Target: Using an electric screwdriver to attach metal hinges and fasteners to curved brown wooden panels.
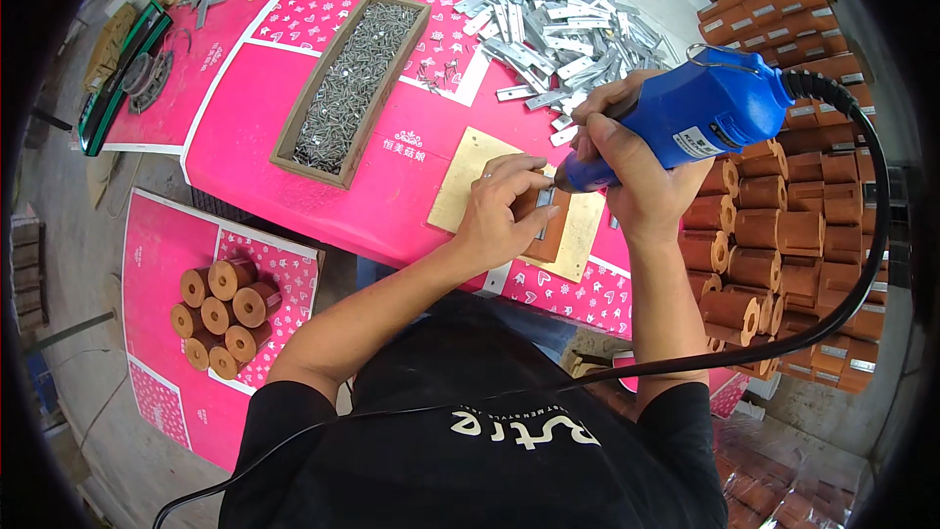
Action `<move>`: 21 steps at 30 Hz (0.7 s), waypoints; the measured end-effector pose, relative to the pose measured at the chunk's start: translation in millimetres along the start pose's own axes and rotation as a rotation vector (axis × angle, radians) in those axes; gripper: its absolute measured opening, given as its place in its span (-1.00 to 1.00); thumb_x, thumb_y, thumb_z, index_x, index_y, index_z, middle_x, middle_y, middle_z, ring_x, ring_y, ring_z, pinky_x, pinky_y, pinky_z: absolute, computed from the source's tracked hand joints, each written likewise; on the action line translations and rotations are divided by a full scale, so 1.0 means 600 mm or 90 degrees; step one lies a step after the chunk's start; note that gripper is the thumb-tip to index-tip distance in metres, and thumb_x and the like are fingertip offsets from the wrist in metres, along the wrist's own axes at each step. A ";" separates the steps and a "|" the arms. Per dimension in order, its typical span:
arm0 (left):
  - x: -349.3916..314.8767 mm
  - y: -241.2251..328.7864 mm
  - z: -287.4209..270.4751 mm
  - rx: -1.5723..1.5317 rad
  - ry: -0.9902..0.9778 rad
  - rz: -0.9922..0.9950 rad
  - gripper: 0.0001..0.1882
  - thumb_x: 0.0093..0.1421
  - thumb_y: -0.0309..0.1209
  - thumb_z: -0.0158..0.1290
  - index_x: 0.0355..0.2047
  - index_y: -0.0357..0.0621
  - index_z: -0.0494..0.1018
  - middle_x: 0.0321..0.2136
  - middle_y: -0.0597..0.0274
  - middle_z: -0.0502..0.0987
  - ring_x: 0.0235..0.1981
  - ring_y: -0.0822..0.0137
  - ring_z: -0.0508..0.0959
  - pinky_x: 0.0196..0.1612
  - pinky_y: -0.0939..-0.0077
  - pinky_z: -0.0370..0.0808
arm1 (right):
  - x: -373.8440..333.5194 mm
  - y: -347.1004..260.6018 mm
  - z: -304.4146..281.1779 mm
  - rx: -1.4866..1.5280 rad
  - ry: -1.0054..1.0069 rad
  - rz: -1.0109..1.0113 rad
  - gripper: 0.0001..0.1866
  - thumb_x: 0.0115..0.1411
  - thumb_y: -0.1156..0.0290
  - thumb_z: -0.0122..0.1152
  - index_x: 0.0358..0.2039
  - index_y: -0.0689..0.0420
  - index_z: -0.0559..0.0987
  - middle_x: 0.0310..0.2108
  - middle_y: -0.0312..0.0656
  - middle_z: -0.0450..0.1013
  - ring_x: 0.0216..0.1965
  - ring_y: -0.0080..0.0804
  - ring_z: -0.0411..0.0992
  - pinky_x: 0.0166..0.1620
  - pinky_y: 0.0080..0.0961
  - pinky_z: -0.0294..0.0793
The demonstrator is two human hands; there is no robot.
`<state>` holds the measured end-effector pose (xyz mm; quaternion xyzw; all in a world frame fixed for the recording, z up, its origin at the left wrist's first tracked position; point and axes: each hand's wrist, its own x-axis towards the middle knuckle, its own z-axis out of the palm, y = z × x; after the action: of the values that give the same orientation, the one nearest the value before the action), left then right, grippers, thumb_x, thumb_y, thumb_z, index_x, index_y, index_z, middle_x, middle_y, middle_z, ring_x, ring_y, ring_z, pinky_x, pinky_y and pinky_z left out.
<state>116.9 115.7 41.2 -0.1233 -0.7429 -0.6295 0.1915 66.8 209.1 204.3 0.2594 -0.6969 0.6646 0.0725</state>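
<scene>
On the body of the blue power tool point(676, 118) there stands 1 white label point(698, 143) with dark printing, and just beside it 1 small dark sticker point(727, 127). The black shirt point(441, 470) carries white lettering point(524, 428), upside down in this view: 1 line of large letters and 1 line of much smaller capitals. The pink table covering point(245, 176) bears white characters point(404, 149) under a crown-like ornament point(404, 135), and similar writing point(212, 57) farther left. On the lower pink covering point(166, 304) there seems to be small white print point(139, 255), too blurred for me to read.
</scene>
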 end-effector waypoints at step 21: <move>-0.003 0.005 0.000 0.004 -0.029 -0.023 -0.59 -0.02 -0.41 0.21 -0.12 -0.17 0.43 -0.09 0.09 0.46 0.00 0.06 0.40 0.02 0.18 0.31 | -0.009 0.021 0.004 0.037 0.028 0.054 -0.76 -0.15 0.70 0.27 -0.40 0.27 0.49 -0.50 -0.24 0.49 -0.46 -0.56 0.47 -0.37 -0.59 0.50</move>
<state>120.0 116.2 42.8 -0.1235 -0.7513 -0.6272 0.1638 66.1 207.9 190.3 0.2170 -0.6861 0.6924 0.0519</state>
